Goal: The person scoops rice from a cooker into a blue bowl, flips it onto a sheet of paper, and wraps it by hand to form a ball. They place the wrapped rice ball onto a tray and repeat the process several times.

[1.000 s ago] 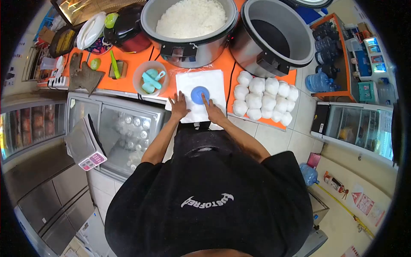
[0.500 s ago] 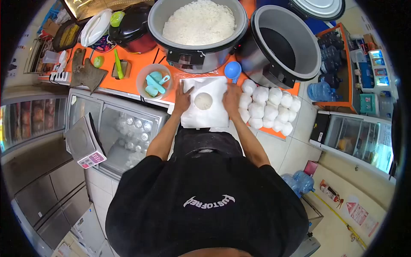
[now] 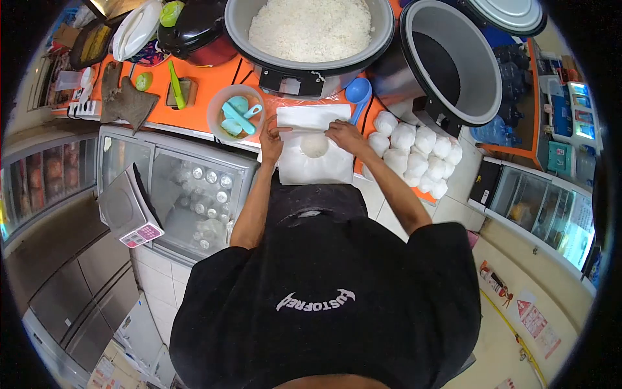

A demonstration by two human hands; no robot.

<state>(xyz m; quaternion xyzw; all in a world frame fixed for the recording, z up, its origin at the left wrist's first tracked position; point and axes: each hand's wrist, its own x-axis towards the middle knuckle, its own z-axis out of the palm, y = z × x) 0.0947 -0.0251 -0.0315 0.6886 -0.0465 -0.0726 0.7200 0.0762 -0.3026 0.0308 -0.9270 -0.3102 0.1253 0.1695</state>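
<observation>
White paper lies on the orange counter, a flat round portion of rice in its middle. My left hand pinches the paper's left side, at a fold above the rice. On the right, the fingers of my right hand are closed on the same fold. White wrapped bundles are heaped right of my right hand. Left of my left hand stands a clear bowl with turquoise utensils. A blue scoop rests beyond the paper.
A large cooker full of rice stands at the back, beside an open cooker with a dark bottom. Farther left are a green-handled tool, a grey cloth and a red pot. A glass-topped freezer is below.
Both hands have gone from lying at the paper's sides to holding it, and a fold now stands above the rice. The camera view has shifted a little.
</observation>
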